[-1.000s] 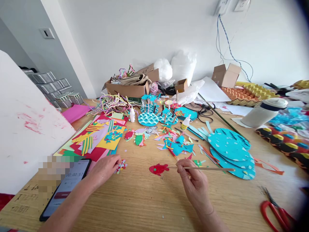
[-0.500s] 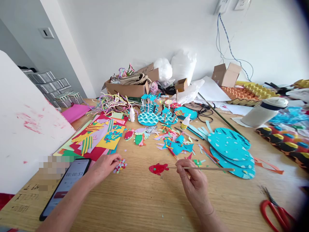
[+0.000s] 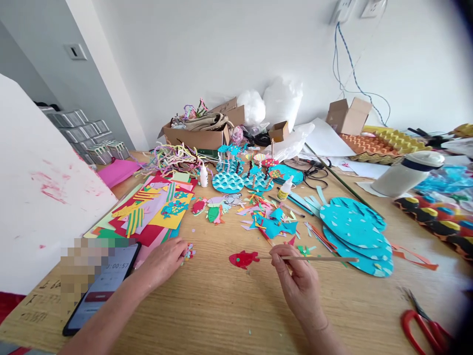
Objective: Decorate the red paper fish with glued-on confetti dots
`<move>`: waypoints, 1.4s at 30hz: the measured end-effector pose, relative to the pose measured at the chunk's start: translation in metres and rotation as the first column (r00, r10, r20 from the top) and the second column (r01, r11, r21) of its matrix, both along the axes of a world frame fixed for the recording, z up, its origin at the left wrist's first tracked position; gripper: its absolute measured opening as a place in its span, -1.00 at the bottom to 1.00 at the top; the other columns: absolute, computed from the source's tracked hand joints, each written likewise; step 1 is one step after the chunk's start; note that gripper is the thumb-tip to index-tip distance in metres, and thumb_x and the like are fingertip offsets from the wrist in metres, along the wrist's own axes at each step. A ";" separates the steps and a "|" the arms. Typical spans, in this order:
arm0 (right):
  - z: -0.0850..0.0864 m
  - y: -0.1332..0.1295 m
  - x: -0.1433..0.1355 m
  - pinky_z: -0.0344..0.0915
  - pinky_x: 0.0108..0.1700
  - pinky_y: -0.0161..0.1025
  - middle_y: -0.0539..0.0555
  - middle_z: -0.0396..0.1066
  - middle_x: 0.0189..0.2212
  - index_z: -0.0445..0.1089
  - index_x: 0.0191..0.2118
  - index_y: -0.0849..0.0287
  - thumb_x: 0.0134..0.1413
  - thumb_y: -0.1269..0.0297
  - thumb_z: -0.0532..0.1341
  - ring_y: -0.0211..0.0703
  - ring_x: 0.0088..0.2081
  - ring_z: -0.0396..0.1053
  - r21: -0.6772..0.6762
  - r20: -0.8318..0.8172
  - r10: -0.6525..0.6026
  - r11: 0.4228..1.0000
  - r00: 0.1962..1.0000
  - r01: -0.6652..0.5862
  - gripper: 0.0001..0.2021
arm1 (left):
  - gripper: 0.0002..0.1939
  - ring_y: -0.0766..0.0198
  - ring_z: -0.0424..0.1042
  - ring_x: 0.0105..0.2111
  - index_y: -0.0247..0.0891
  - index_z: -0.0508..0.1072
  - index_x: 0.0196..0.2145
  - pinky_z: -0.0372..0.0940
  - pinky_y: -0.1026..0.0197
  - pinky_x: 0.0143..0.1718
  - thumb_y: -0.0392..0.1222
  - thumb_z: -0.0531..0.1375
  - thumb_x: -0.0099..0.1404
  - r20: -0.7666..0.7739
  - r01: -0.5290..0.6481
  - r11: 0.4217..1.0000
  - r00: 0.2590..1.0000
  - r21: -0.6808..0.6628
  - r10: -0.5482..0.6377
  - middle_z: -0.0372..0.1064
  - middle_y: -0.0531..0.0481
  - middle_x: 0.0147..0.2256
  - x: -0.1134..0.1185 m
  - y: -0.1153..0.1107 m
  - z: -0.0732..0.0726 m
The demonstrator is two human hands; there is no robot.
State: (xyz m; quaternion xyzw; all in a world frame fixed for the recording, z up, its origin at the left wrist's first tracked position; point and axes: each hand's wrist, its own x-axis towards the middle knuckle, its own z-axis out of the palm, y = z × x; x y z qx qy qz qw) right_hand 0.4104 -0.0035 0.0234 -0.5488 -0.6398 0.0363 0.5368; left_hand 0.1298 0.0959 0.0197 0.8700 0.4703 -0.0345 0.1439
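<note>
My right hand [image 3: 298, 276] pinches a thin wooden stick [image 3: 332, 259], whose left end reaches the tail of a red paper fish [image 3: 243, 259]. The fish lies flat on the table and has a green dot on its body. At the left, my left hand [image 3: 166, 260] has its fingertips drawn together at a small heap of coloured paper dots [image 3: 189, 251], partly covering it. Whether a dot is between those fingers is hidden.
A phone [image 3: 103, 291] lies by my left forearm. Beyond are coloured paper sheets [image 3: 148, 231], finished paper fish [image 3: 214, 212], paper scraps and a glue bottle [image 3: 284, 189]. Blue paper discs [image 3: 354, 231] and red-handled scissors [image 3: 424, 325] lie at the right.
My left hand has moved slightly right and down over the heap of dots, covering more of it. My right hand and the stick stay by the fish. The view has shifted slightly.
</note>
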 end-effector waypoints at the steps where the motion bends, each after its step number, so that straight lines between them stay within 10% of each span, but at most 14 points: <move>1: 0.000 0.000 0.000 0.25 -0.42 -0.31 0.03 0.32 -0.55 0.25 -0.51 0.14 0.09 0.39 0.07 -0.21 -0.45 0.33 0.005 -0.005 0.003 1.000 1.000 -0.003 -0.82 | -0.83 0.25 0.32 -0.31 -0.20 0.32 -0.42 0.13 0.28 -0.32 -0.36 -0.03 0.17 0.002 -0.019 1.000 1.000 0.000 0.019 0.33 0.03 -0.36 0.001 0.001 0.001; 16: -0.002 -0.001 0.001 0.23 -0.41 -0.33 0.01 0.31 -0.52 0.24 -0.47 0.14 0.07 0.46 0.08 -0.23 -0.45 0.31 0.004 -0.022 0.021 1.000 1.000 -0.021 -0.86 | -0.80 0.29 0.34 -0.38 -0.20 0.34 -0.42 0.14 0.30 -0.37 -0.39 -0.04 0.16 0.186 -0.087 0.995 0.978 -0.058 0.097 0.38 0.07 -0.41 -0.002 0.005 0.014; 42: -0.004 -0.002 0.002 0.22 -0.38 -0.33 0.02 0.32 -0.51 0.24 -0.47 0.15 0.09 0.44 0.07 -0.23 -0.41 0.31 -0.032 -0.020 0.004 0.999 1.000 -0.005 -0.86 | -0.68 0.15 0.33 -0.14 -0.29 0.37 -0.14 0.20 0.14 -0.10 -0.43 -0.05 0.21 -0.129 0.076 0.986 0.990 0.152 -0.056 0.37 -0.13 -0.18 0.008 -0.007 -0.007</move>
